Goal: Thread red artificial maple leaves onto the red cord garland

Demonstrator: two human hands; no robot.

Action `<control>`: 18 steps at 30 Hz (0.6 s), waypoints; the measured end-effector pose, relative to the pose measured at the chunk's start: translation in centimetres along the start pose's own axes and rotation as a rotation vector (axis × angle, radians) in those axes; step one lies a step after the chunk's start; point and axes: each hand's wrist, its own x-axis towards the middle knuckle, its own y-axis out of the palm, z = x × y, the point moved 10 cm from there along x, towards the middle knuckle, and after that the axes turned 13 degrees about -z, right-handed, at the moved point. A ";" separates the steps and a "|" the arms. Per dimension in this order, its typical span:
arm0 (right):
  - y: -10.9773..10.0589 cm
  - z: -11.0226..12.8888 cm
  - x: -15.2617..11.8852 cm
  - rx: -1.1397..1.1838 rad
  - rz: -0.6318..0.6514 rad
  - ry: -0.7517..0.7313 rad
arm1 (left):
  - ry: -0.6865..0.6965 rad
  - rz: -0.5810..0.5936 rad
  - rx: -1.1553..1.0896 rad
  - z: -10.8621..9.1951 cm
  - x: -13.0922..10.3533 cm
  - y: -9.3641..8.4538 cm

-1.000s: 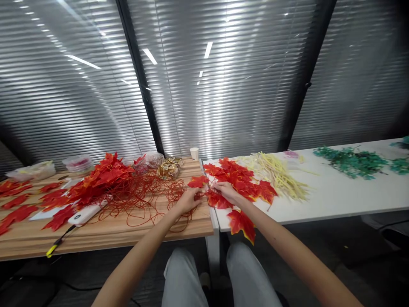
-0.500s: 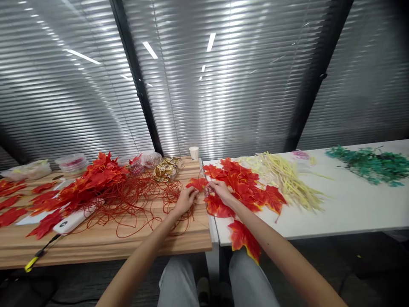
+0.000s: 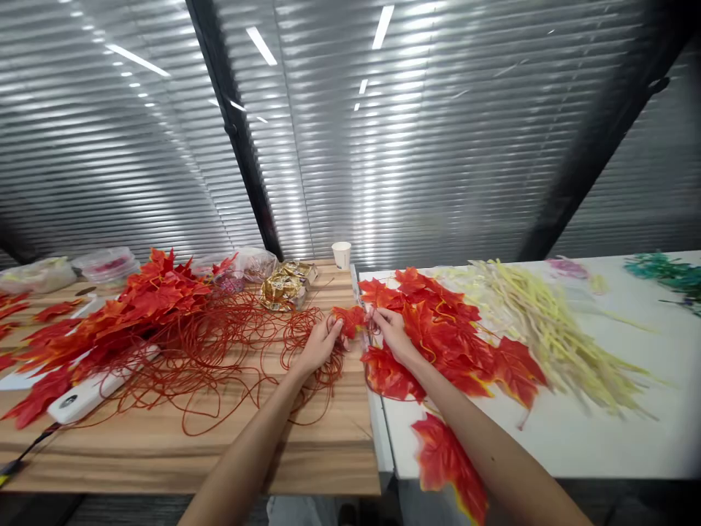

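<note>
Between my two hands, over the seam of the tables, is a red maple leaf (image 3: 349,320) of artificial foliage. My left hand (image 3: 322,343) is closed in a pinch at the leaf's left edge. At the leaf's other end, my right hand (image 3: 390,332) pinches what looks like a thin red cord near the stem; the fingertips partly hide it. Beneath and around my left hand lies a tangle of red cord (image 3: 235,343). A pile of red maple leaves (image 3: 438,329) lies under and beside my right forearm, with one leaf (image 3: 446,453) hanging over the front edge.
On the wooden table (image 3: 219,456) lie more red leaves (image 3: 147,299), a white power strip (image 3: 87,394), a gold foil packet (image 3: 285,285) and plastic tubs (image 3: 106,264). A paper cup (image 3: 342,254) stands behind. Yellow strips (image 3: 553,329) and green foliage (image 3: 671,276) lie on the white table (image 3: 602,446).
The view has come closer and tilted slightly. Both hands stay together at the leaf, which now shows more fully between them.
</note>
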 end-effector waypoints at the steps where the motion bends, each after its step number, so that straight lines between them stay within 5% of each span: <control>1: 0.0 0.1 -0.1 0.000 0.006 0.011 | -0.013 0.005 -0.011 0.1 0.0 0.0; 12: 0.6 -1.0 -0.9 0.056 0.115 0.149 | -0.186 0.110 -0.237 0.6 -0.2 0.8; 18: 2.0 0.2 -2.3 0.077 0.330 0.172 | -0.176 0.099 -0.177 0.3 -0.2 0.7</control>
